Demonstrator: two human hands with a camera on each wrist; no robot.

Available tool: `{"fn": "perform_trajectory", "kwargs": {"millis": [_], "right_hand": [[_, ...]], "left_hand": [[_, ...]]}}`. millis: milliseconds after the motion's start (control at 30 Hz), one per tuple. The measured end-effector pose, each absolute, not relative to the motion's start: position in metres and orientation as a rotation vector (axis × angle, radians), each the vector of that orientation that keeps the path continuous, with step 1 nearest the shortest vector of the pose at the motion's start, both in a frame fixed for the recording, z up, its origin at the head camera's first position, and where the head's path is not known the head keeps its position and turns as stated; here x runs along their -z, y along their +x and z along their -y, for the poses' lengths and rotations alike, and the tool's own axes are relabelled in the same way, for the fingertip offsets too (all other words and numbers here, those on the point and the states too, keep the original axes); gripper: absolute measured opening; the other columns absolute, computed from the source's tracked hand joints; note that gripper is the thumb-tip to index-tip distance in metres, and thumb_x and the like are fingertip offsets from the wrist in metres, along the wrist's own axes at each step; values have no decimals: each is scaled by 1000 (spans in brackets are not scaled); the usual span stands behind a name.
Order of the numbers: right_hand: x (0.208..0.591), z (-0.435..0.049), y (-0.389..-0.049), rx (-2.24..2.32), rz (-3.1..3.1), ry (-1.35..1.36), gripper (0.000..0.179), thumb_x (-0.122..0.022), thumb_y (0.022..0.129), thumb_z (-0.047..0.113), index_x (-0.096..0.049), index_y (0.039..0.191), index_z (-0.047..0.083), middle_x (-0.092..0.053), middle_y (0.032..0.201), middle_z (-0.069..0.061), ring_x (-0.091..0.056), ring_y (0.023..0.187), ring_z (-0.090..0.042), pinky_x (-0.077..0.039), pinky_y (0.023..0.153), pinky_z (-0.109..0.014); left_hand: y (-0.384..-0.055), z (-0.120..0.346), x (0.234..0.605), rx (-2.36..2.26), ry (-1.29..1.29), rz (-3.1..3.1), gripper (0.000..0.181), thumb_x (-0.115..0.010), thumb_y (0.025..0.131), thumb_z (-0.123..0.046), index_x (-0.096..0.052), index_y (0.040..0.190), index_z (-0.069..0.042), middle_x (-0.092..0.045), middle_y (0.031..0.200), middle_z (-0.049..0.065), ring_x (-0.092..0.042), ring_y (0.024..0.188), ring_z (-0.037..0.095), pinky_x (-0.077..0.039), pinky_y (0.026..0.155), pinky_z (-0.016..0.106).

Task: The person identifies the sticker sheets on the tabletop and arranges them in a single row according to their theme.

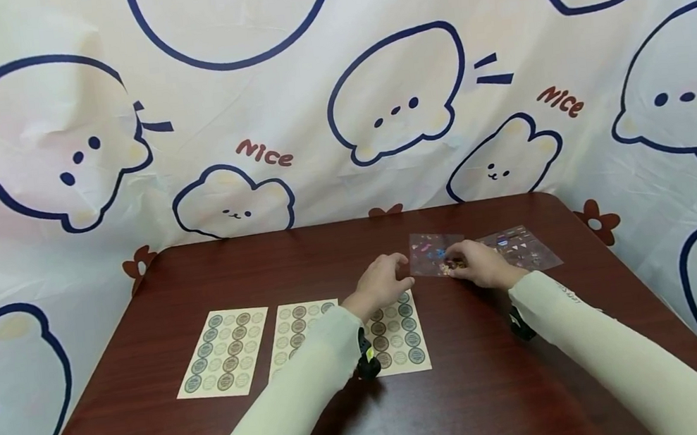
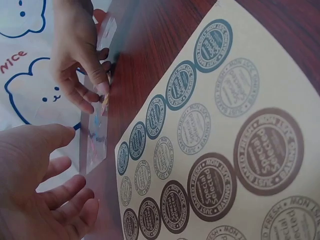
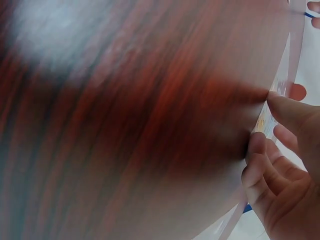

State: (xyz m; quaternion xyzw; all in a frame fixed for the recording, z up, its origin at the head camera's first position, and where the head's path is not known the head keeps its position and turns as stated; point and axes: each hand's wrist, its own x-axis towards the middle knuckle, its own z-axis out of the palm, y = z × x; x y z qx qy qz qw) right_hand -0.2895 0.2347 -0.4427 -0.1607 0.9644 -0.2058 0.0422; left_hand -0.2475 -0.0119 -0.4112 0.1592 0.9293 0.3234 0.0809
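Toward the back right of the table lies a clear plastic packet (image 1: 422, 249) with small shiny coloured pieces showing in it. My right hand (image 1: 481, 264) is over its right side, fingertips down at the packet. The right wrist view shows the thumb (image 3: 285, 107) and the bent fingers (image 3: 265, 165) apart, with gold bits visible between them. My left hand (image 1: 381, 283) hovers left of the packet with loosely bent fingers and holds nothing. Below it is a cream sheet of round stickers (image 1: 412, 338), partly hidden by my left arm; its brown and dark teal stickers fill the left wrist view.
A second clear packet (image 1: 533, 248) with shiny pieces lies right of the right hand. Two more sticker sheets, one at the left (image 1: 228, 350) and one in the middle (image 1: 289, 323), lie on the dark wood table (image 1: 470, 403). A printed cloth (image 1: 311, 108) hangs behind.
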Motion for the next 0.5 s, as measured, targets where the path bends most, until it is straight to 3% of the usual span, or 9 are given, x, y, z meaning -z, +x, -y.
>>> {"fn": "perform_trajectory", "kwargs": {"millis": [500], "right_hand": [[443, -217, -288, 629, -2949, -490, 41, -70, 96, 18, -62, 133, 1, -63, 133, -21, -60, 122, -35, -47, 105, -55]], "left_hand": [[-256, 23, 420, -947, 405, -2777, 49, -62, 101, -29, -51, 146, -12, -58, 138, 10, -58, 124, 26, -49, 102, 45]]}}
